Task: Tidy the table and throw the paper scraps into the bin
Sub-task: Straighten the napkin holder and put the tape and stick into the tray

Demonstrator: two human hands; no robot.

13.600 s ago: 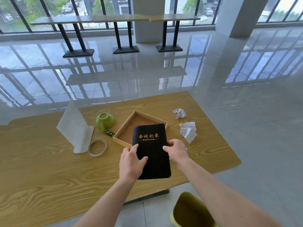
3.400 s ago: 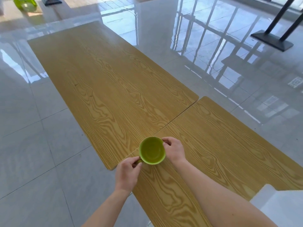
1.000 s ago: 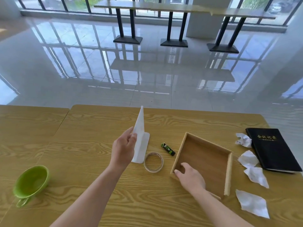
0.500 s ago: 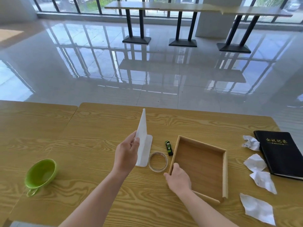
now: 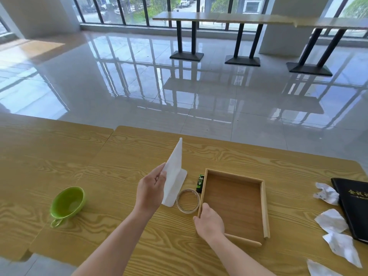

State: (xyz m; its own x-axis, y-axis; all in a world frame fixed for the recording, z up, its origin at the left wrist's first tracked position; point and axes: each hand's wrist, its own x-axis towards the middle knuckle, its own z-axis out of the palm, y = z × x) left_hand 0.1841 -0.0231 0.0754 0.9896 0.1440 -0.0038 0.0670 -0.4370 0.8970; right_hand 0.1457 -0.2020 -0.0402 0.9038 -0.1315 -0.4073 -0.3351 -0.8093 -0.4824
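Observation:
My left hand [image 5: 151, 191] pinches the near edge of an upright white stand [image 5: 175, 172], an L-shaped white sheet whose foot rests on the wooden table [image 5: 119, 156]. My right hand [image 5: 209, 222] grips the near left corner of an empty wooden tray [image 5: 262, 206]. Several crumpled paper scraps lie at the right: one [image 5: 326, 194] beside the notebook, another [image 5: 331, 221] below it, a third [image 5: 343, 249] nearer me. No bin is in view.
A tape ring [image 5: 187, 200] lies between the stand and the tray, with a small green-black tube [image 5: 200, 182] against the tray's left wall. A green cup [image 5: 67, 202] sits at the left. A black notebook [image 5: 354, 206] lies at the right edge.
The notebook now lies at the right and the cup at the left. Over the last second my right hand slid from inside the tray to its near left corner; the left keeps the stand.

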